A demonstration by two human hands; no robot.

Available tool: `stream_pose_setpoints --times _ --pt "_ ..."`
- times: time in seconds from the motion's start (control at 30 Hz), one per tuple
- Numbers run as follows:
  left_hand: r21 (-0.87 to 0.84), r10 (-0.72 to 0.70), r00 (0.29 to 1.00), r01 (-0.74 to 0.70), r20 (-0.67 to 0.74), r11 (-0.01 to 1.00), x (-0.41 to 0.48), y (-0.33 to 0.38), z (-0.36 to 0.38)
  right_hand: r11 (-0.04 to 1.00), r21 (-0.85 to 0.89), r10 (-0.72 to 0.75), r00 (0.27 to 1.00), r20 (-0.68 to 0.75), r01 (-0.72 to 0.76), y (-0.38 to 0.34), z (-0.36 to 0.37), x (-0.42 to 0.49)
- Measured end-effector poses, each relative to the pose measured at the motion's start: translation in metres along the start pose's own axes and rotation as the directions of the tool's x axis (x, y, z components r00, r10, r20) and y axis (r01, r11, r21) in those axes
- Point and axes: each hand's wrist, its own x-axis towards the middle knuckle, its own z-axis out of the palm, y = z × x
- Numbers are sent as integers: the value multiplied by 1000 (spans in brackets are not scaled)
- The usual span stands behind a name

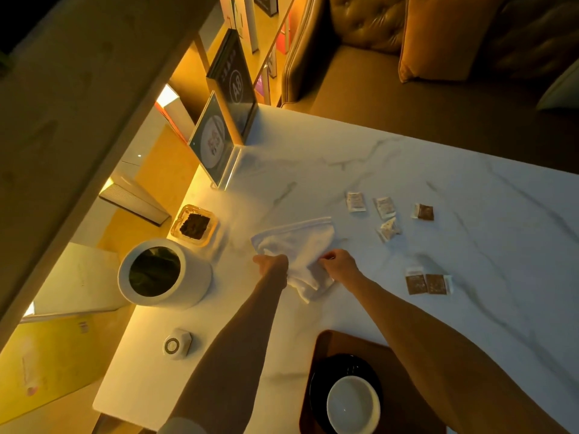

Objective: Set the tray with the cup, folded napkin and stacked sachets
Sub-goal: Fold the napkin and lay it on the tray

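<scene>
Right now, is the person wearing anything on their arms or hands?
No gloves, rings or watch show. The left hand and right hand are bare, and both forearms are uncovered. Only a bit of pale sleeve shows at the left arm's bottom edge.

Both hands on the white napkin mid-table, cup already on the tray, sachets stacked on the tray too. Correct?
Not quite: the sachets aren't on the tray. The head view shows them scattered loose on the marble table, unstacked. The rest holds: left hand and right hand both grip the white napkin, and the cup sits on the tray.
</scene>
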Motion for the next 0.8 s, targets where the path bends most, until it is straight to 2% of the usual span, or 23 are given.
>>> stream_pose_setpoints --times 0.07,0.1,0.13,0.17,0.2,0.27,0.3,0.37,0.4,0.43,0.47,0.57,0.67,0.73,0.8 --pt "62 213 975 -217 64 974 -8 2 -2 991 -33 -135 988 -74 133 -3 -9 -8" --pt "115 322 941 -333 108 936 -14 5 -3 964 -51 -266 959 -101 262 -6 -15 -12" --pt "181 425 890 -451 167 874 -20 9 -5 902 -90 -430 898 -97 422 -10 -21 -17" --pt "258 519 819 -571 245 780 -29 14 -7 802 -179 -587 807 -62 570 -16 -28 -22" --pt "330 591 736 -676 329 659 -37 19 -7 682 -320 -695 719 -6 657 -24 -34 -25" --pt "402 678 568 -819 467 409 -57 30 -10 478 -539 -786 611 90 694 -42 -46 -37" --pt "408 707 481 -866 518 290 -68 35 -13 422 -582 -804 583 114 695 -50 -52 -45" --pt "357 750 317 -927 581 115 -89 45 -24 411 -591 -808 578 116 694 -64 -72 -58" --pt "328 759 263 -942 596 69 -98 50 -31 439 -586 -797 597 97 681 -70 -83 -65" --pt "308 768 246 -949 592 66 -107 55 -39 467 -596 -773 629 84 653 -76 -95 -73" --pt "294 778 257 -951 573 98 -118 61 -49 476 -623 -749 657 84 622 -82 -106 -81" --pt "335 732 347 -927 586 171 -145 78 -76 483 -628 -740 668 80 610 -89 -135 -106" --pt "502 642 425 -862 638 71 -162 96 -103 569 -522 -731 682 33 635 -88 -174 -133" --pt "517 619 421 -856 663 28 -175 111 -118 617 -467 -706 707 25 633 -89 -205 -154" --pt "453 654 369 -891 660 46 -200 130 -128 652 -417 -700 714 -9 633 -90 -233 -179"
